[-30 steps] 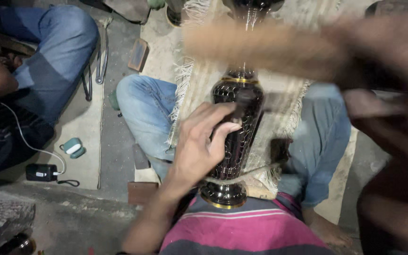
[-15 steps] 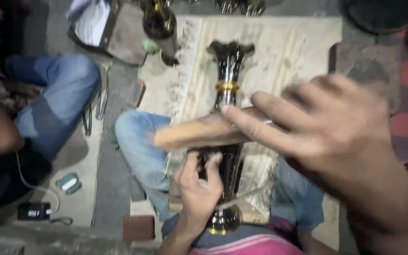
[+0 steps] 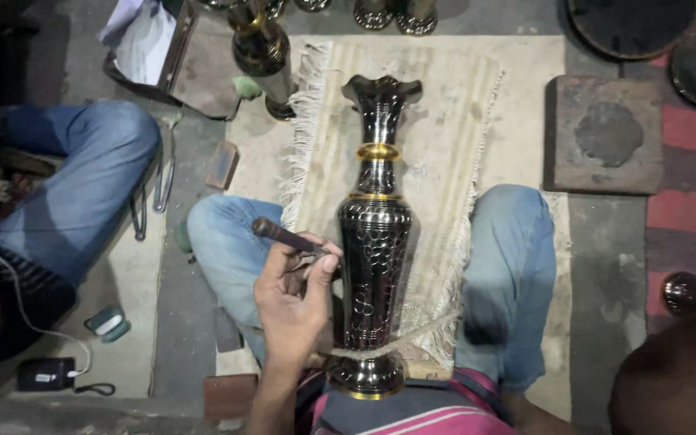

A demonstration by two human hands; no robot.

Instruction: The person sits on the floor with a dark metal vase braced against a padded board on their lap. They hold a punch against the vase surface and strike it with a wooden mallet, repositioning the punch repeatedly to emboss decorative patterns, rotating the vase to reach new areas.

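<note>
The right hand has gone away from in front of the camera — half a second ago it was stretched across the view, holding a pale stick over the vase, and now I see only a dark blurred mass at the lower right corner, so I cannot tell if this hand is closed or open, or if the stick is in it. With that hand away, the tall dark metal vase (image 3: pixel 376 242) shows in full: it lies on the pale fringed mat (image 3: pixel 445 121) on the floor, between the person's knees, its foot near the body and tied with a cord (image 3: pixel 400 342). The left hand (image 3: pixel 292 302) has changed its job — before it pressed on the vase body, now its fingers are closed around a thin dark tool (image 3: pixel 283 236), just beside the engraved belly. The work looks to be passing to the engraving.
</note>
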